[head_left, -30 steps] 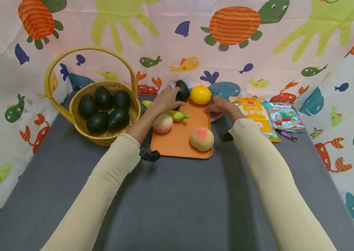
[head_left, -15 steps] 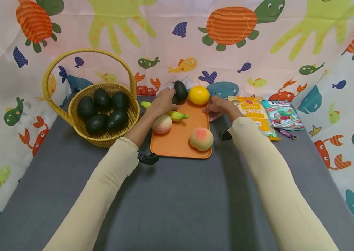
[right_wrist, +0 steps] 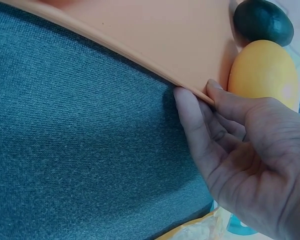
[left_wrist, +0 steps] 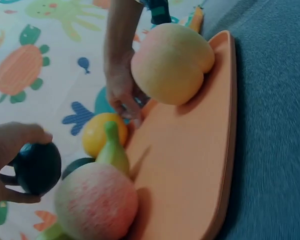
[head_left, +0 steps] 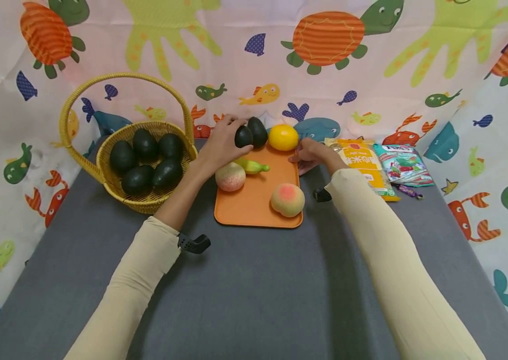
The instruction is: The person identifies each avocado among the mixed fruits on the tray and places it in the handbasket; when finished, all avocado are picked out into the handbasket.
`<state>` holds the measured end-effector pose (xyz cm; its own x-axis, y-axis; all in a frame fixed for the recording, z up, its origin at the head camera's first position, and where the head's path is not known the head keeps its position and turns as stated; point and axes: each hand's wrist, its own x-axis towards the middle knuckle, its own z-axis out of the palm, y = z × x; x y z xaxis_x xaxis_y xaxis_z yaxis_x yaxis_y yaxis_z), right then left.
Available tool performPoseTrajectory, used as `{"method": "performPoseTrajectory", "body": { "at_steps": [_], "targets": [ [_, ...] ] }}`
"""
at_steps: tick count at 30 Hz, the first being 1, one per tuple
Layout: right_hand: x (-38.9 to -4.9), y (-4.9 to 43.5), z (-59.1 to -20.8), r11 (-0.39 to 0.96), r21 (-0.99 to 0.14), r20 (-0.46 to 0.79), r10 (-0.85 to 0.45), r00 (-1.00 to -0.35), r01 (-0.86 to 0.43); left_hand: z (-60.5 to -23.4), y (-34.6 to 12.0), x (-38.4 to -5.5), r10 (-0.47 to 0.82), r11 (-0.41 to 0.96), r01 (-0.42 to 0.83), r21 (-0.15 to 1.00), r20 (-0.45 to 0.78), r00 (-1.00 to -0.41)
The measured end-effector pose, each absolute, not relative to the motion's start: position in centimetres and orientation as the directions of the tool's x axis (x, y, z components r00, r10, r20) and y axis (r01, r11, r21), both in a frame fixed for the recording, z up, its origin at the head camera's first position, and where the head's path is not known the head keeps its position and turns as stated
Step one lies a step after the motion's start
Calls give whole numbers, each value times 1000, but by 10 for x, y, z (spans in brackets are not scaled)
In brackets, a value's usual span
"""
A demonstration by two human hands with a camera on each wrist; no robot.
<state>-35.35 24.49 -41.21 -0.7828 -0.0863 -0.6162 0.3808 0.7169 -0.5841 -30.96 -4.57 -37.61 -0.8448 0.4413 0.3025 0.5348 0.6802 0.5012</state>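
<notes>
My left hand (head_left: 222, 142) grips a dark green avocado (left_wrist: 38, 168) between thumb and fingers, held above the far left part of the orange tray (head_left: 260, 205). Right behind it a second avocado (head_left: 257, 133) sits at the tray's far end, beside a yellow lemon-like fruit (head_left: 283, 137). My right hand (right_wrist: 255, 135) pinches the tray's right edge near that yellow fruit, thumb on top and fingers beneath. A green-yellow banana (head_left: 254, 166), partly hidden by my left hand, lies on the tray behind a speckled peach (left_wrist: 96, 201). Another peach (head_left: 287, 200) sits at the near right corner.
To the left stands a yellow wicker basket (head_left: 146, 205) with a tall handle, holding several avocados (head_left: 145, 144). An orange-yellow snack bag (head_left: 364, 162), a teal candy bag (head_left: 403, 165) and a purple wrapped candy (head_left: 409, 191) lie at the right. A patterned cloth hangs behind the table.
My left hand has moved left and pulled back a little, with an avocado now showing in its grip. My right hand stays at the tray's edge.
</notes>
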Motion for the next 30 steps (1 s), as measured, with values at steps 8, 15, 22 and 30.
{"method": "performPoseTrajectory", "body": {
  "at_steps": [8,15,22,30],
  "targets": [
    [-352,244,-410,727,-576,-617,-89,-782,372,-357,-87,-274,443,681,527,509,287,-849],
    [-352,245,-406,730,-569,-621,-80,-780,379,-355,-125,-254,414,684,482,548,252,-875],
    [-351,242,-408,734,-574,-614,-91,-784,364,-358,-166,-247,386,710,450,542,235,-892],
    [-349,242,-411,721,-584,-610,-88,-787,372,-378,-196,-250,432,730,443,521,150,-889]
  ]
}}
